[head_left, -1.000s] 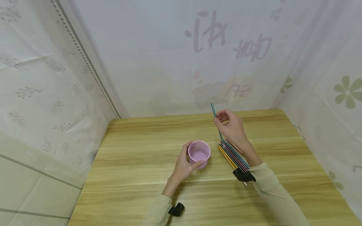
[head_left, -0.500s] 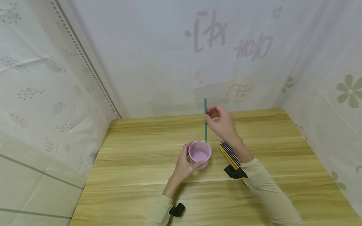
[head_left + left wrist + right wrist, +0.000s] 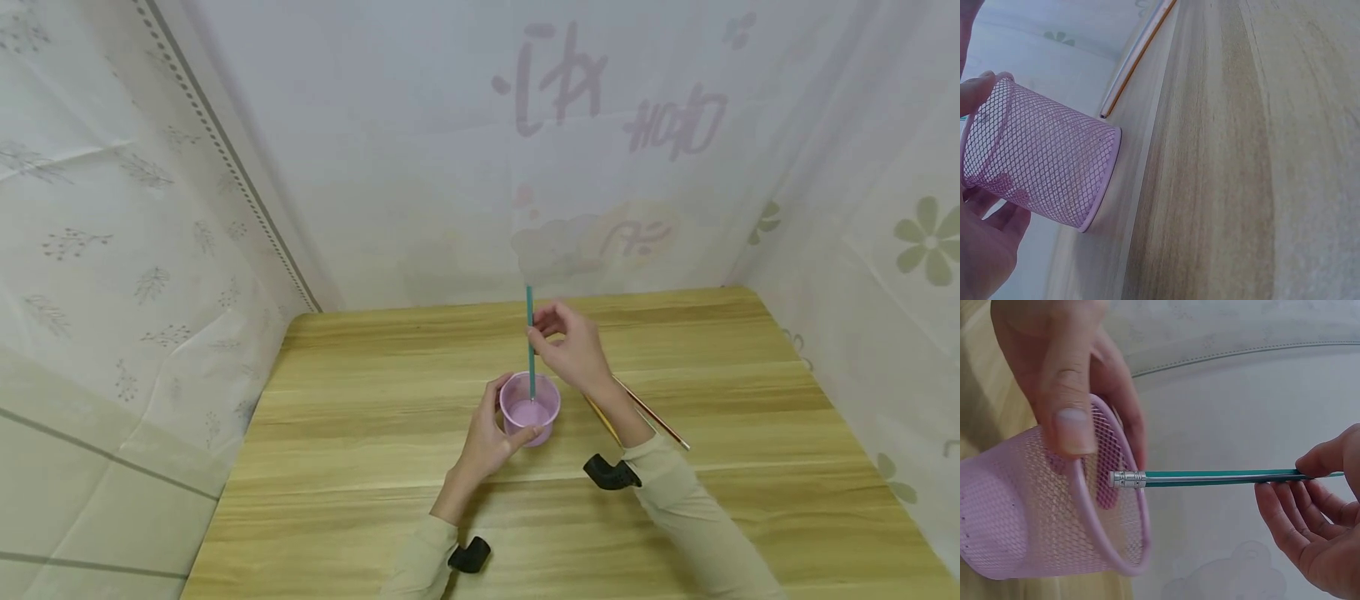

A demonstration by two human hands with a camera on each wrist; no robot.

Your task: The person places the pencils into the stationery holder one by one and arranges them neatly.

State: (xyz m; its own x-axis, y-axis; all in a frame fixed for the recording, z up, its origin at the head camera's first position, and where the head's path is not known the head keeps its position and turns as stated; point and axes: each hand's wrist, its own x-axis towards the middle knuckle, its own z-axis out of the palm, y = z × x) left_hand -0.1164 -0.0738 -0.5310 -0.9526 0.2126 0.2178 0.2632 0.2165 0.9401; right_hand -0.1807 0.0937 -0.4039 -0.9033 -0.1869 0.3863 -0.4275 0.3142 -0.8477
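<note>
Teal pencil (image 3: 1210, 479), silver-ended, seemingly faceted, pinched by right fingers (image 3: 1277, 515), pink mesh cup (image 3: 1044, 153) gripped by left fingers (image 3: 1015, 222)

Nothing reads for certain. Writing-like marks, all on the back cloth (image 3: 420, 167), head view. Upper centre, right of middle: large mauve brush strokes (image 3: 551, 79), like a handwritten character, faded, can't make out. Right of and below those: smaller slanted lettering (image 3: 677, 125), H-like then O-like shapes at its left end, remainder unclear, word illegible. Lower, right of centre: pinkish scrawl (image 3: 637, 238) across a pale yellow round patch (image 3: 628, 218), also illegible.
</note>
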